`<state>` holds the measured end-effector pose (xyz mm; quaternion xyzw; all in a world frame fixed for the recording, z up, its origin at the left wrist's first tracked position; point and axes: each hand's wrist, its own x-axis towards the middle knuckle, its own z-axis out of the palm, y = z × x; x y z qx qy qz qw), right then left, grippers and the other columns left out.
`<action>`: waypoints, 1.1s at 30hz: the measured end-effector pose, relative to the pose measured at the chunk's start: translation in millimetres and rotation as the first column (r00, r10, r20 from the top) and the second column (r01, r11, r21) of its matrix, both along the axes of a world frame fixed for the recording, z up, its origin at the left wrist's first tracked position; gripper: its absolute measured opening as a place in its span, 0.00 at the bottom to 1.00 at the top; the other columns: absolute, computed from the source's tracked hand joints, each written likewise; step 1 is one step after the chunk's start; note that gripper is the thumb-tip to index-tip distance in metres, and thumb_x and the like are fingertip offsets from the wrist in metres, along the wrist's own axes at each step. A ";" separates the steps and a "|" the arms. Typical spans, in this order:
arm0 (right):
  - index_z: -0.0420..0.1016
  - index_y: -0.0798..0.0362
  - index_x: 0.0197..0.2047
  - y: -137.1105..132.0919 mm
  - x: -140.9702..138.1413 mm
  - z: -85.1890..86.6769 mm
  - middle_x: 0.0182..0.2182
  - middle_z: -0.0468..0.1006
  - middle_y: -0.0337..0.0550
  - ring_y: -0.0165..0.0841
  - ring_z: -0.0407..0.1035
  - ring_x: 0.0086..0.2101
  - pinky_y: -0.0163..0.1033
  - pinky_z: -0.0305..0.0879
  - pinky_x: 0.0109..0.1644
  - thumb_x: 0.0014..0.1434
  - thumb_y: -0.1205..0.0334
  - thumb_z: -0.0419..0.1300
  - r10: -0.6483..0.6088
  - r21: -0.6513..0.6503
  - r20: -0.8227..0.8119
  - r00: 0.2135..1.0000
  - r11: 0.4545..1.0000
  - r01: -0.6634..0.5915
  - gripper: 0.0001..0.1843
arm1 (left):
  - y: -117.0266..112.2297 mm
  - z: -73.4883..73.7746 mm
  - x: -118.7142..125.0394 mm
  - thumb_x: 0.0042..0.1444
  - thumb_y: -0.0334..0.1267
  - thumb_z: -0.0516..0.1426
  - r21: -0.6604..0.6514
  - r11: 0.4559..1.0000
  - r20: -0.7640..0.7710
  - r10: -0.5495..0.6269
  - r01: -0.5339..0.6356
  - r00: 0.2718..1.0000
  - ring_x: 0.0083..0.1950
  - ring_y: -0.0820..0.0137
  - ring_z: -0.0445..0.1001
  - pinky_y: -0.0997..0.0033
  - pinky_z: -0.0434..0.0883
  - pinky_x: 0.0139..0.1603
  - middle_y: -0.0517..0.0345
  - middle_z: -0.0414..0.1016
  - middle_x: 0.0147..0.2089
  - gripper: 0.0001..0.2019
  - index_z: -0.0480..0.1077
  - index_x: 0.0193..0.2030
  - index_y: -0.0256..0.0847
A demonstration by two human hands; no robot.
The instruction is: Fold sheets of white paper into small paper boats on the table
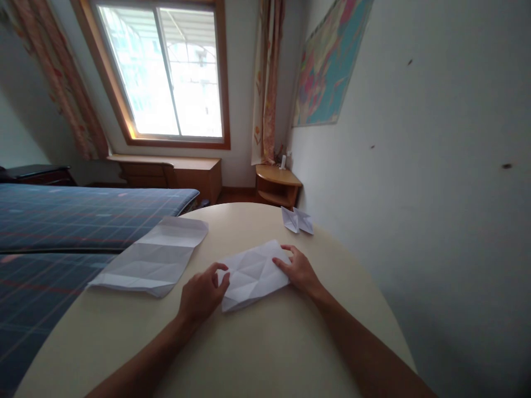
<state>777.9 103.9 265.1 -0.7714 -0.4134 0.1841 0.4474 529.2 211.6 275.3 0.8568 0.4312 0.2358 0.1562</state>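
A creased white sheet of paper [255,273], folded in layers, lies slightly tilted on the round cream table in front of me. Its right edge is in my right hand [301,271], thumb on top and fingers around the far side. My left hand [203,293] is at the paper's left edge, with thumb and index finger curved and a small gap between them. Whether those fingertips touch the paper, I cannot tell. Farther left lies a larger creased white sheet [153,257], partly over the table's edge. Two small folded paper pieces [296,220] sit near the far right edge.
The round table [265,354] stands beside a bed with a blue plaid mattress [83,215] on the left. A white wall [448,221] runs close along the right. Beyond are a wooden desk [199,166], a corner shelf [277,176] and a window [194,83].
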 end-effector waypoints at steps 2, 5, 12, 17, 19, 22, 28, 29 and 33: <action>0.65 0.55 0.58 -2.0 -0.9 2.4 0.35 0.80 0.48 0.41 0.76 0.33 0.41 0.69 0.35 0.54 0.48 0.64 0.016 -0.037 0.073 0.997 0.999 -0.013 0.33 | -0.3 1.0 -0.8 0.59 0.45 0.52 0.056 0.998 -0.002 -0.014 0.015 1.000 0.26 0.67 0.72 0.71 0.61 0.28 0.64 0.69 0.22 0.11 0.73 0.38 0.46; 0.66 0.55 0.58 -5.1 -2.9 7.6 0.34 0.80 0.47 0.41 0.76 0.34 0.40 0.67 0.36 0.56 0.48 0.63 0.067 -0.076 0.160 0.985 0.996 -0.055 0.32 | -0.8 -2.4 -1.2 0.60 0.43 0.52 0.154 0.970 0.076 -0.203 0.189 0.976 0.39 0.64 0.76 0.66 0.71 0.41 0.56 0.77 0.36 0.11 0.73 0.42 0.44; 0.70 0.54 0.56 -13.6 -15.1 26.2 0.43 0.79 0.55 0.45 0.74 0.42 0.45 0.67 0.44 0.61 0.54 0.58 0.068 -0.284 0.536 0.841 0.953 0.104 0.22 | -9.8 -21.3 0.2 0.60 0.42 0.55 0.099 0.829 -0.089 -0.544 0.551 0.834 0.70 0.57 0.56 0.50 0.58 0.69 0.45 0.58 0.70 0.30 0.56 0.68 0.39; 0.70 0.55 0.56 -13.7 -64.5 32.0 0.50 0.74 0.53 0.41 0.68 0.52 0.46 0.62 0.58 0.66 0.60 0.52 0.159 -0.088 0.669 0.726 0.987 -0.135 0.18 | -14.8 -24.1 2.0 0.61 0.44 0.55 0.059 0.820 -0.171 -0.553 0.569 0.815 0.71 0.56 0.55 0.50 0.58 0.69 0.45 0.58 0.70 0.29 0.57 0.67 0.38; 0.69 0.55 0.58 -11.8 -84.9 25.9 0.54 0.73 0.51 0.39 0.65 0.55 0.46 0.59 0.62 0.66 0.62 0.49 0.241 -0.058 0.637 0.733 0.962 -0.266 0.19 | -15.8 -23.5 2.2 0.61 0.45 0.55 0.070 0.806 -0.171 -0.571 0.588 0.803 0.71 0.57 0.55 0.51 0.57 0.70 0.46 0.58 0.70 0.29 0.57 0.67 0.40; 0.63 0.60 0.64 -8.0 -98.2 10.8 0.62 0.67 0.53 0.38 0.57 0.63 0.48 0.48 0.69 0.66 0.66 0.44 0.366 -0.153 0.593 0.717 0.926 -0.346 0.25 | -16.1 -24.1 1.3 0.62 0.46 0.54 0.085 0.785 -0.164 -0.597 0.614 0.785 0.72 0.59 0.52 0.53 0.56 0.71 0.48 0.55 0.72 0.31 0.52 0.69 0.42; 0.51 0.59 0.70 -2.4 -77.7 -7.6 0.69 0.53 0.49 0.39 0.43 0.68 0.51 0.40 0.71 0.68 0.61 0.42 0.551 -0.381 0.509 0.661 0.833 -0.401 0.29 | -14.9 -28.3 0.0 0.65 0.50 0.49 0.070 0.795 -0.269 -0.567 0.603 0.779 0.74 0.59 0.48 0.52 0.53 0.71 0.49 0.49 0.74 0.33 0.46 0.72 0.41; 0.51 0.58 0.71 -2.1 -75.2 -7.8 0.69 0.51 0.47 0.38 0.42 0.68 0.50 0.39 0.71 0.69 0.59 0.42 0.555 -0.390 0.504 0.662 0.830 -0.400 0.30 | -14.8 -28.2 0.2 0.65 0.52 0.48 0.065 0.796 -0.292 -0.561 0.601 0.774 0.74 0.58 0.47 0.52 0.52 0.72 0.49 0.48 0.74 0.33 0.45 0.73 0.41; 0.49 0.56 0.71 -1.8 -69.9 -5.7 0.70 0.48 0.45 0.41 0.38 0.69 0.50 0.37 0.71 0.70 0.52 0.40 0.525 -0.411 0.497 0.691 0.844 -0.346 0.31 | -15.4 -25.0 0.7 0.65 0.58 0.44 0.051 0.810 -0.357 -0.532 0.584 0.768 0.75 0.56 0.43 0.51 0.49 0.72 0.50 0.44 0.75 0.35 0.46 0.73 0.41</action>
